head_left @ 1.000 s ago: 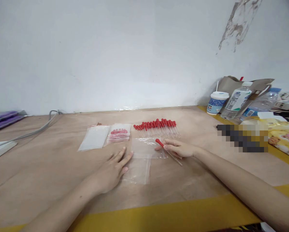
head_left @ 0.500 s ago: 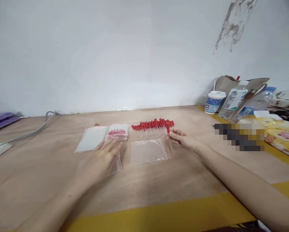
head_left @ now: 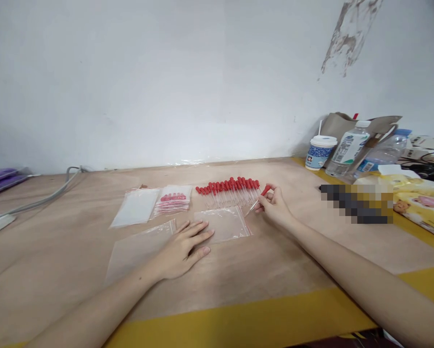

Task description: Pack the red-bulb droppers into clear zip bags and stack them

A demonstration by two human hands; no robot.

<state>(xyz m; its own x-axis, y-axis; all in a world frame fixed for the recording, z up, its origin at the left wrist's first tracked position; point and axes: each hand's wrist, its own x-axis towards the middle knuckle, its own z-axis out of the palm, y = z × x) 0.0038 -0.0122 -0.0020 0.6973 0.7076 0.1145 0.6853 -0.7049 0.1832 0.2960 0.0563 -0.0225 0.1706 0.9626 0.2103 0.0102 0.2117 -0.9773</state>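
Between the fingers of my right hand [head_left: 277,209] is a dropper [head_left: 265,191] with a red rubber bulb and a clear thin tube, tilted with its tip down to the left. The tip is near the red-edged end of a clear zip bag [head_left: 222,225] lying flat. My left hand [head_left: 186,246] is spread palm down, its fingertips at that bag's left edge. A second clear zip bag [head_left: 140,246] lies partly under the left hand and wrist. Behind the flat bag is a row of several red-bulbed droppers [head_left: 231,186].
A stack of filled zip bags [head_left: 173,203] and a pile of flat bags [head_left: 135,208] lie at the back left. Toward the right stand a paper cup [head_left: 321,152], bottles [head_left: 349,147] and a yellow wipes pack [head_left: 420,210]. A grey cable [head_left: 43,205] runs on the left.
My left hand has moved right and forward from over the bags to the flat bag's edge. The dropper in my right hand has turned from upright to slanted, shifting slightly right.
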